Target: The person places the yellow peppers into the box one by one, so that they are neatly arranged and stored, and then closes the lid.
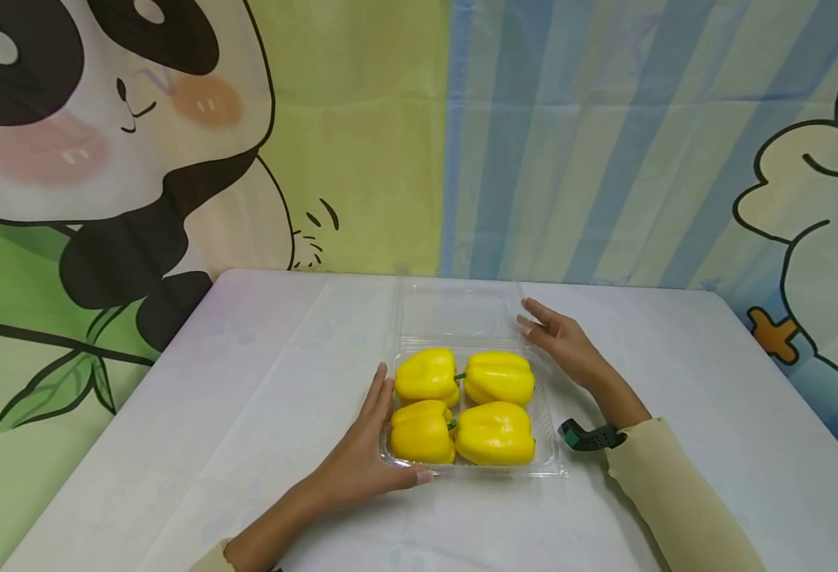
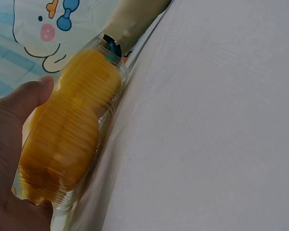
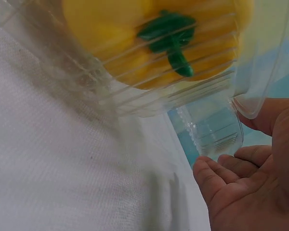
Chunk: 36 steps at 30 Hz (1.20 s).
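Several yellow bell peppers (image 1: 496, 433) with green stems sit in two rows inside a clear plastic clamshell box (image 1: 550, 453). Its hinged lid (image 1: 461, 311) is folded back, away from the person. My left hand (image 1: 364, 453) rests against the box's near left corner, its fingers fairly straight along the left side and the thumb at the front edge. In the left wrist view the ribbed wall of the box lies beside that thumb (image 2: 36, 94). My right hand (image 1: 565, 342), fingers loosely spread, is at the right edge of the lid. In the right wrist view its fingertips (image 3: 202, 166) are close to the lid.
Box and hands are on a table with a white cloth (image 1: 261, 381). Behind the far edge hangs a curtain (image 1: 569, 143) printed with cartoon animals and stripes. A dark band (image 1: 590, 435) is on the right wrist, by a beige sleeve (image 1: 676, 492).
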{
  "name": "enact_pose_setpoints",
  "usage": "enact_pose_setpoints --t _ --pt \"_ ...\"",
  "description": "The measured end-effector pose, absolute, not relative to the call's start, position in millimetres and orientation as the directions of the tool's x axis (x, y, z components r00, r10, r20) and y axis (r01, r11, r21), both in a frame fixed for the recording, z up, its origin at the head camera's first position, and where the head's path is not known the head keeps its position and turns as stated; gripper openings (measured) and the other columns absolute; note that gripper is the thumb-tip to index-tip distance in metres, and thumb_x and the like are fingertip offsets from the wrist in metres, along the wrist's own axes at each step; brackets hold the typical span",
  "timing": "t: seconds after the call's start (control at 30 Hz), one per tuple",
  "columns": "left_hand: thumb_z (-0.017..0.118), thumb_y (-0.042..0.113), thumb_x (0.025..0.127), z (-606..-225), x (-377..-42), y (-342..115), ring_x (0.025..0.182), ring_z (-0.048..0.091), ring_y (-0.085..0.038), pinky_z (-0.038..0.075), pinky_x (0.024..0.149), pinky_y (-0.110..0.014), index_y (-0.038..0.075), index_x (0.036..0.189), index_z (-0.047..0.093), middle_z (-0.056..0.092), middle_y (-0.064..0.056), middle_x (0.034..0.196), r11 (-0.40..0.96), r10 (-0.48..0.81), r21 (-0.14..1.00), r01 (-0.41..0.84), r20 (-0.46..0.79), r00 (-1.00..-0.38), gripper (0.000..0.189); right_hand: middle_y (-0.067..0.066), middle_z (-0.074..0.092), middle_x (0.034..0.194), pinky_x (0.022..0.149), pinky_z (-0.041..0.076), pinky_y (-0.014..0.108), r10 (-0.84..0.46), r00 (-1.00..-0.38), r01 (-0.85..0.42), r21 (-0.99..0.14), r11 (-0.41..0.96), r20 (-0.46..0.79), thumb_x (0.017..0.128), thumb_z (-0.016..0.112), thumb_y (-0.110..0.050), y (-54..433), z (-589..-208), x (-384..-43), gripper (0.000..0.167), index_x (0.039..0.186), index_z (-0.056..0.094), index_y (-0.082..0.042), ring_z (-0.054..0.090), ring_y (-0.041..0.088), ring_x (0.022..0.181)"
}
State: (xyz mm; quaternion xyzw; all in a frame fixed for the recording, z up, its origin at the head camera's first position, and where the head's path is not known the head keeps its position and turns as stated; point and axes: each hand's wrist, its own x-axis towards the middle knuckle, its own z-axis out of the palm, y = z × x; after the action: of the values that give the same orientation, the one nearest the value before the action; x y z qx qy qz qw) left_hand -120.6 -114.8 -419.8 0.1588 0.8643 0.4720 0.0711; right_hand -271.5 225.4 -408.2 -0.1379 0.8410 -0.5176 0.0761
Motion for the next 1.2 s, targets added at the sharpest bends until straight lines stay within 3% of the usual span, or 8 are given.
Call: enact_pose_setpoints --t 0.17,0.43,0.7,0.9,1.2 --pt "0.084 0.055 0.066 -418.9 -121.3 -114.1 0.145 0.008 -0.018 0.021 0.111 -0.054 0.020 0.158 0.003 -0.018 0.022 0.157 0.506 0.339 0.839 0.201 0.021 -0.941 0.128 0.002 0.021 0.160 0.104 0.037 0.035 -0.327 -0.943 -0.184 -0.912 0.366 0.060 0.100 0.057 -0.021 228.0 -407.3 -272.0 0.069 0.156 0.017 -0.010 0.034 0.024 0.139" --pt "0.084 0.059 0.064 -417.3 -121.1 -113.6 0.146 0.004 -0.016 0.020 0.112 -0.053 0.019 0.158 0.003 -0.019 0.023 0.157 0.514 0.338 0.835 0.199 0.016 -0.941 0.130 0.005 0.026 0.158 0.099 0.040 0.019 -0.286 -0.943 -0.242 -0.941 0.237 0.170 0.100 0.058 -0.024 230.5 -401.1 -268.3 0.068 0.155 0.022 -0.008 0.036 0.027 0.138" --pt "0.085 0.055 0.065 -419.3 -121.0 -114.2 0.146 0.006 -0.016 0.020 0.112 -0.053 0.019 0.158 0.004 -0.017 0.018 0.159 0.511 0.342 0.832 0.216 0.034 -0.939 0.129 0.005 0.043 0.150 0.096 0.042 0.018 -0.163 -0.963 -0.243 -0.953 0.182 0.215 0.100 0.058 -0.022 230.5 -392.4 -265.7 0.054 0.149 0.040 -0.011 0.050 0.016 0.128" --pt "0.086 0.051 0.066 -420.0 -120.8 -115.0 0.145 0.011 -0.018 0.021 0.112 -0.052 0.018 0.158 0.003 -0.016 0.016 0.160 0.506 0.345 0.836 0.213 0.030 -0.938 0.128 0.010 0.041 0.150 0.096 0.043 0.019 -0.173 -0.954 -0.268 -0.956 0.123 0.245 0.100 0.057 -0.018 229.6 -385.0 -259.1 0.054 0.149 0.039 -0.007 0.049 0.016 0.129" --pt "0.086 0.053 0.064 -418.4 -120.9 -114.4 0.144 0.016 -0.022 0.022 0.111 -0.052 0.017 0.158 0.004 -0.017 0.020 0.158 0.501 0.338 0.842 0.201 0.024 -0.941 0.130 0.006 0.050 0.144 0.095 0.043 0.019 -0.121 -0.960 -0.275 -0.937 0.215 0.254 0.099 0.059 -0.022 227.5 -373.0 -245.5 0.048 0.145 0.047 -0.012 0.051 0.016 0.127"
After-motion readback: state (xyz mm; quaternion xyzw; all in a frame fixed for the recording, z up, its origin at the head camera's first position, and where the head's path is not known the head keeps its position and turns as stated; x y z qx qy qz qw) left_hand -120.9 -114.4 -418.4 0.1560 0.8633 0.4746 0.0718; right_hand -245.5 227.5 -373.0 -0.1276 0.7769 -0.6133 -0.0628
